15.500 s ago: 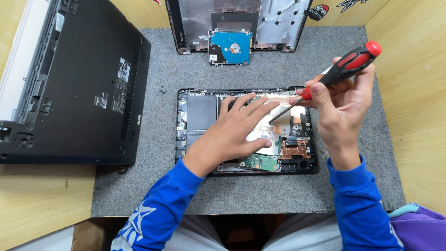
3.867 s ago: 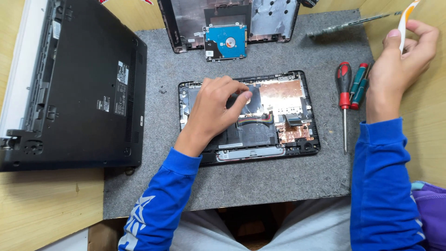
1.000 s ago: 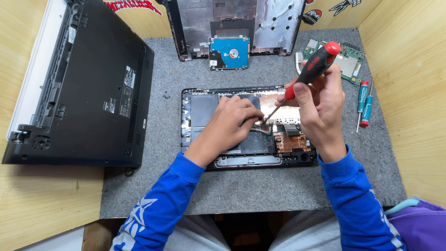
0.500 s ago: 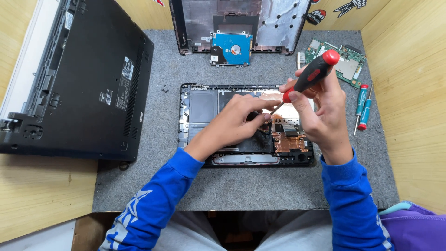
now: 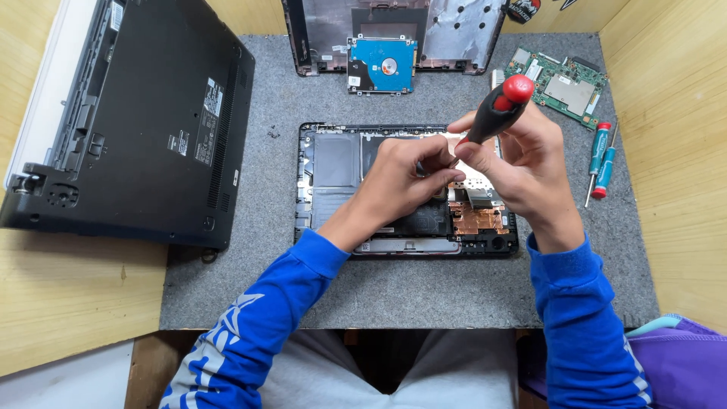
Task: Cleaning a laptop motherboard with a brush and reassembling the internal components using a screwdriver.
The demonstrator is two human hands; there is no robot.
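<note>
your right hand grips a red-and-black screwdriver, tip angled down into the opened laptop base on the grey mat. your left hand rests curled on the base, pinching beside the tip. a slip could gouge the copper heatsink just beside it.

View: a single camera worn on the person's head; no second view to share the scene with.
Direction: looks almost straight down onto the grey mat and wooden bench.
Orientation: the person's lap lies at the bottom edge, the far side of the bench at the top.
Nearness: close, about arm's reach; both blue sleeves enter from below.
Centre: the opened laptop base sits mid-frame.
Cropped: the black laptop on the left and the lid shell at the top run out of frame.
</note>
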